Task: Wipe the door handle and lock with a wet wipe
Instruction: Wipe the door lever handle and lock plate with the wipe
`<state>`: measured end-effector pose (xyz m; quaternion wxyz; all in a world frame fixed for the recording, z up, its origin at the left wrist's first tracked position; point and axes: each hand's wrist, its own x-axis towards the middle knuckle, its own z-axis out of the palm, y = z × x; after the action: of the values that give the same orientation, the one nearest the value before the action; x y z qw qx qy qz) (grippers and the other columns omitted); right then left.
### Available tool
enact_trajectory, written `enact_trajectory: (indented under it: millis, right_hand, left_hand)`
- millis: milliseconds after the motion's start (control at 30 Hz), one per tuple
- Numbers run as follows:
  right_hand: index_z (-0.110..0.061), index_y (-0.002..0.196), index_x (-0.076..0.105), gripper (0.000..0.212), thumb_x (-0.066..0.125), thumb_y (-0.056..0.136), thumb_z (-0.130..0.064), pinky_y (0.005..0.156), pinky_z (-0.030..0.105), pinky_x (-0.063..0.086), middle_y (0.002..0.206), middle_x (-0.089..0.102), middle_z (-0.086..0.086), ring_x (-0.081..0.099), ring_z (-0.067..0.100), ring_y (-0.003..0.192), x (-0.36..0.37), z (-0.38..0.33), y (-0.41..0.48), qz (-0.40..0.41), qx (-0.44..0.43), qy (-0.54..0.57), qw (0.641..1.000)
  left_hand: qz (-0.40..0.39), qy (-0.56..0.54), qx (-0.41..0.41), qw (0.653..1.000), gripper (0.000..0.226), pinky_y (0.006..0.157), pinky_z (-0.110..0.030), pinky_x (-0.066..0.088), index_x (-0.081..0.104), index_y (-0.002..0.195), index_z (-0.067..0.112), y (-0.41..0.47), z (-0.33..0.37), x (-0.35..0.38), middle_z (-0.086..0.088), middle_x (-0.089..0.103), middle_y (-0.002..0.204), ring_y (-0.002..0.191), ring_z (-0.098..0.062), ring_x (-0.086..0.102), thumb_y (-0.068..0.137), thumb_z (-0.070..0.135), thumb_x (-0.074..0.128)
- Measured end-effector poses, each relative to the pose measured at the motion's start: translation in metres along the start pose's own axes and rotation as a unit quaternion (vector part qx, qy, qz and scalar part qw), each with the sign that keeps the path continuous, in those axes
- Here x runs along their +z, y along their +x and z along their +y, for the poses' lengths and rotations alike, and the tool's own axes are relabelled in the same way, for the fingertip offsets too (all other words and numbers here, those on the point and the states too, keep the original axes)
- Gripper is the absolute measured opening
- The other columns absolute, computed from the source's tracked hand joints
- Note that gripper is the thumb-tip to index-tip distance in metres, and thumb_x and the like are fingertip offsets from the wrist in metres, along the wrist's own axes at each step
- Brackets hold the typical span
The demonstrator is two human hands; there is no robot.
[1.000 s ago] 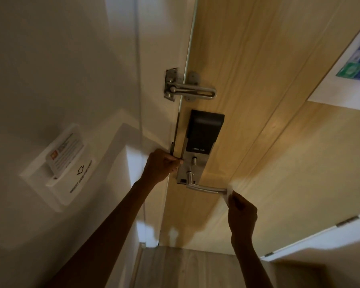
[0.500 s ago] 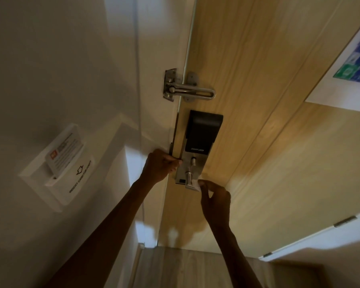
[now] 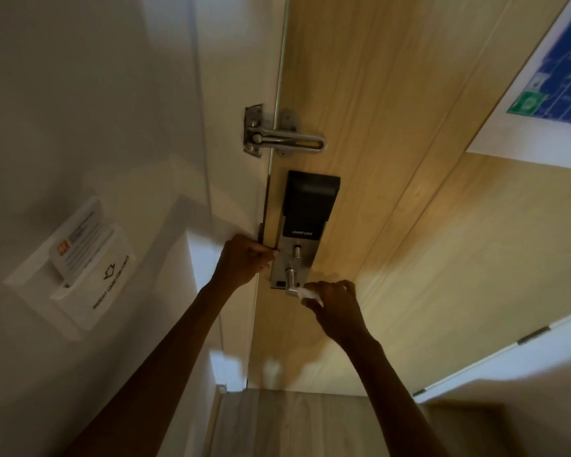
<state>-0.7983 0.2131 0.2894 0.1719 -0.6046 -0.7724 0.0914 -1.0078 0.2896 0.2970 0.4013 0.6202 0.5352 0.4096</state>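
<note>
A smart lock [image 3: 305,212] with a black top and a silver plate sits on the wooden door [image 3: 393,159]. Its silver lever handle [image 3: 290,280] sticks out at the plate's lower end. My right hand [image 3: 335,308] pinches a white wet wipe [image 3: 309,293] wrapped around the handle near its base, hiding most of the lever. My left hand [image 3: 244,258] grips the door's edge just left of the lock plate, fingers curled around it.
A metal swing-bar door guard [image 3: 277,140] is mounted above the lock. A white key-card holder [image 3: 80,262] with a card in it hangs on the left wall. A blue evacuation plan [image 3: 557,77] is fixed to the door's upper right. Wooden floor lies below.
My right hand slid the wipe along the lever from its far right tip to its base by the lock plate, then eased slightly right. My left hand has stayed on the door edge.
</note>
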Motion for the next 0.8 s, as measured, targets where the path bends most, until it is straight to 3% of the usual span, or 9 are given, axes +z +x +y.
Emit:
enact_trajectory:
  millis: [67, 133, 167, 233, 300, 467, 600, 700, 800]
  right_hand:
    - [-0.031, 0.110, 0.068, 0.021, 0.059, 0.092, -0.036, 0.103, 0.036, 0.030, 0.107, 0.072, -0.009, 0.064, 0.008, 0.094, -0.006, 0.020, -0.004, 0.005, 0.005, 0.017, 1.000]
    - [-0.030, 0.105, 0.072, 0.018, 0.067, 0.087, -0.031, 0.095, 0.037, 0.047, 0.103, 0.074, -0.009, 0.067, 0.005, 0.088, -0.013, 0.038, -0.010, 0.045, 0.009, 0.042, 0.998]
    - [-0.027, 0.104, 0.073, 0.019, 0.069, 0.086, -0.027, 0.089, 0.029, 0.051, 0.102, 0.075, -0.007, 0.068, 0.004, 0.088, -0.017, 0.044, -0.014, 0.058, 0.013, 0.060, 0.996]
    - [-0.023, 0.105, 0.073, 0.021, 0.071, 0.084, -0.023, 0.081, 0.008, 0.046, 0.101, 0.075, -0.004, 0.066, 0.002, 0.087, -0.023, 0.057, -0.021, 0.075, 0.040, 0.092, 0.992]
    - [-0.021, 0.104, 0.074, 0.022, 0.073, 0.082, -0.021, 0.073, 0.001, 0.041, 0.097, 0.076, -0.002, 0.064, 0.002, 0.082, -0.027, 0.065, -0.026, 0.085, 0.067, 0.096, 0.989]
    - [-0.015, 0.104, 0.072, 0.019, 0.069, 0.086, -0.012, 0.073, 0.011, 0.044, 0.094, 0.072, 0.001, 0.064, 0.006, 0.079, -0.015, 0.036, -0.030, 0.173, 0.049, 0.074, 0.981]
    - [-0.013, 0.105, 0.071, 0.018, 0.062, 0.092, -0.021, 0.072, 0.001, 0.035, 0.101, 0.073, 0.003, 0.060, 0.001, 0.081, -0.006, 0.005, -0.015, 0.243, 0.109, 0.124, 0.956]
    - [-0.014, 0.104, 0.073, 0.022, 0.061, 0.093, -0.028, 0.071, 0.006, 0.043, 0.096, 0.075, 0.005, 0.064, 0.001, 0.081, -0.011, 0.005, -0.001, 0.307, 0.166, 0.236, 0.907]
    - [-0.022, 0.098, 0.072, 0.018, 0.058, 0.094, -0.032, 0.065, 0.021, 0.054, 0.080, 0.071, -0.008, 0.065, -0.002, 0.073, -0.015, -0.004, 0.004, 0.341, 0.192, 0.333, 0.858]
  left_hand:
    - [-0.011, -0.007, -0.002, 1.000, 0.020, 0.079, -0.046, 0.060, 0.075, 0.093, 0.005, 0.001, -0.001, -0.001, -0.018, 0.075, 0.081, 0.075, -0.030, 0.073, 0.085, 0.023, 0.070]
    - [-0.014, -0.020, -0.005, 1.000, 0.018, 0.080, -0.050, 0.059, 0.075, 0.092, 0.006, 0.001, -0.001, -0.002, -0.020, 0.074, 0.081, 0.077, -0.034, 0.072, 0.084, 0.022, 0.071]
    - [-0.015, -0.026, -0.008, 1.000, 0.017, 0.081, -0.051, 0.059, 0.075, 0.092, 0.007, 0.002, -0.001, -0.002, -0.021, 0.074, 0.082, 0.078, -0.035, 0.072, 0.084, 0.021, 0.071]
    - [-0.016, -0.038, -0.012, 0.999, 0.015, 0.082, -0.051, 0.059, 0.075, 0.092, 0.006, 0.002, 0.000, -0.002, -0.024, 0.074, 0.084, 0.081, -0.039, 0.071, 0.084, 0.019, 0.071]
    - [-0.018, -0.043, -0.009, 0.999, 0.016, 0.080, -0.049, 0.058, 0.074, 0.094, 0.005, 0.000, 0.001, -0.001, -0.025, 0.073, 0.084, 0.082, -0.041, 0.070, 0.084, 0.017, 0.070]
    - [-0.017, -0.045, -0.011, 0.999, 0.016, 0.081, -0.050, 0.058, 0.074, 0.093, 0.004, 0.001, 0.000, -0.002, -0.023, 0.073, 0.084, 0.080, -0.040, 0.071, 0.084, 0.017, 0.071]
    - [-0.025, -0.051, -0.020, 0.998, 0.019, 0.082, -0.051, 0.058, 0.074, 0.094, 0.003, 0.001, 0.001, -0.003, -0.024, 0.073, 0.086, 0.082, -0.039, 0.071, 0.083, 0.018, 0.071]
    - [-0.022, -0.052, -0.018, 0.998, 0.021, 0.079, -0.049, 0.057, 0.073, 0.096, 0.000, -0.001, 0.004, -0.002, -0.025, 0.073, 0.084, 0.080, -0.042, 0.070, 0.084, 0.017, 0.071]
    - [-0.024, -0.049, -0.012, 0.998, 0.020, 0.075, -0.047, 0.057, 0.073, 0.095, -0.001, -0.001, 0.005, -0.003, -0.027, 0.071, 0.081, 0.078, -0.045, 0.068, 0.084, 0.016, 0.070]
